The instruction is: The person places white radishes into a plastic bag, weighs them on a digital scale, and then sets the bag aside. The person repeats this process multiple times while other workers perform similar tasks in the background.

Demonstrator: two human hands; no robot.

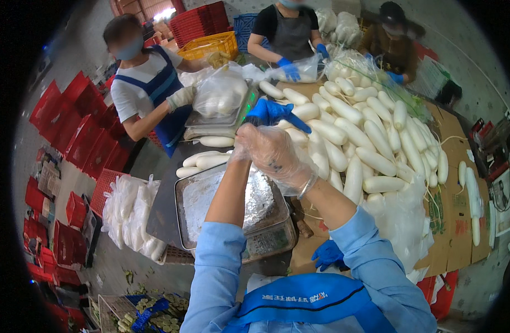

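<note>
My left hand (pixel 269 112) appears to be in a blue glove, its fingers apart and pointing right, with clear plastic showing at the wrist. My right hand (pixel 275 150), in a clear plastic glove, is closed on the blue glove's cuff at the left wrist. Just beyond and to the right lies a large heap of white radishes (pixel 355 133). Below my forearms is a scale with a worn metal tray (pixel 200 195). A second blue glove (pixel 330 254) lies at the table edge near my apron.
Across the table, a co-worker handles a bag of radishes (pixel 221 91) on another scale (pixel 194 132); two more people work farther back. Filled plastic bags (pixel 130 208) stand at the left. Flattened cardboard (pixel 454 208) covers the right side. Red crates (pixel 88 141) stand beyond the left.
</note>
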